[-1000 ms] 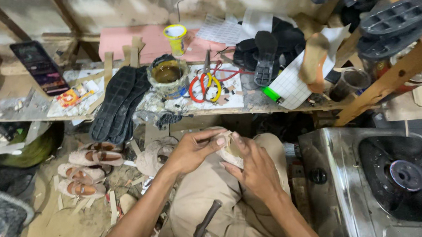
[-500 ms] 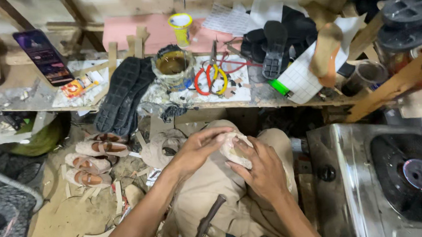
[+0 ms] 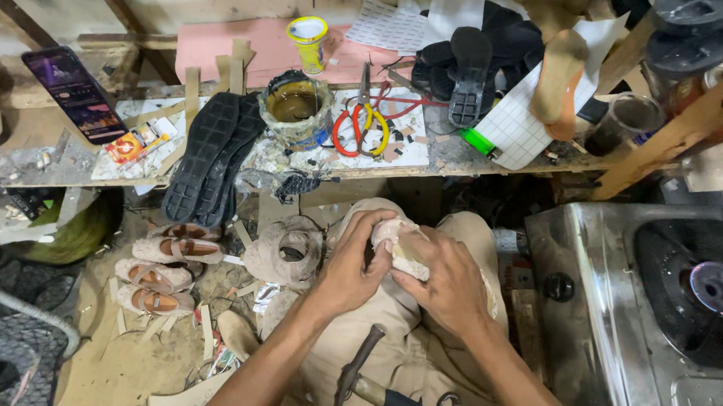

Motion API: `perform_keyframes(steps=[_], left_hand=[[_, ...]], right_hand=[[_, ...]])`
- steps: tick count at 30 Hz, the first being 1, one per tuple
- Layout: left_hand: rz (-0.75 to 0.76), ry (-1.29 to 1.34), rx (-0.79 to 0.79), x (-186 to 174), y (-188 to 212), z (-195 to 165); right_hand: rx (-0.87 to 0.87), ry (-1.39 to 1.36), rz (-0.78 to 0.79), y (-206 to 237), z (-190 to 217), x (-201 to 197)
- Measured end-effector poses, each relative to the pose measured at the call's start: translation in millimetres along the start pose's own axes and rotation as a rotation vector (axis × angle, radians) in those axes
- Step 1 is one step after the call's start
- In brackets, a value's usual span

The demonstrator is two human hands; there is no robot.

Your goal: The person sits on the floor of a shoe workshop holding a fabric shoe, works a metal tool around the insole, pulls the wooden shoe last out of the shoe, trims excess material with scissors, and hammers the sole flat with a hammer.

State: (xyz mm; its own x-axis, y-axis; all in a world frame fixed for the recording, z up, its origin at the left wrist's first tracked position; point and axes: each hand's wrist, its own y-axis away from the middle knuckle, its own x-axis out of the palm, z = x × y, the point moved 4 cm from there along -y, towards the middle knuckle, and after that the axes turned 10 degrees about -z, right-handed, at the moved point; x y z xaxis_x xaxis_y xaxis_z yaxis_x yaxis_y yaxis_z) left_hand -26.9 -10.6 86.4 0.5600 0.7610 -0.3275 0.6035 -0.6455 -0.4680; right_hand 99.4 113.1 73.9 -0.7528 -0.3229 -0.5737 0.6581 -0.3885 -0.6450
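Phone (image 3: 75,93) propped at counter (image 3: 459,162) left end. Black soles (image 3: 208,154) overhang front edge; knock could drop them onto sandals (image 3: 161,274) on floor. Open glue pot (image 3: 293,111) sits mid-counter, spill likely if bumped. Left hand (image 3: 353,266) curled around pale shoe piece (image 3: 398,247) over lap; right hand (image 3: 441,277) clamped on same piece. Grip slip could send it to littered floor. Stove (image 3: 661,310) close at right.
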Motion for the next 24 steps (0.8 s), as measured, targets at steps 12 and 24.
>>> perform_keyframes(steps=[12, 24], left_hand=[[0.112, 0.328, -0.368, -4.5, -4.4, 11.8], [-0.038, -0.036, 0.056, 0.6, 8.4, -5.2]], right_hand=[[0.218, -0.039, 0.017, -16.0, 16.4, -11.1], [0.334, -0.304, 0.195, -19.0, -3.4, -10.5]])
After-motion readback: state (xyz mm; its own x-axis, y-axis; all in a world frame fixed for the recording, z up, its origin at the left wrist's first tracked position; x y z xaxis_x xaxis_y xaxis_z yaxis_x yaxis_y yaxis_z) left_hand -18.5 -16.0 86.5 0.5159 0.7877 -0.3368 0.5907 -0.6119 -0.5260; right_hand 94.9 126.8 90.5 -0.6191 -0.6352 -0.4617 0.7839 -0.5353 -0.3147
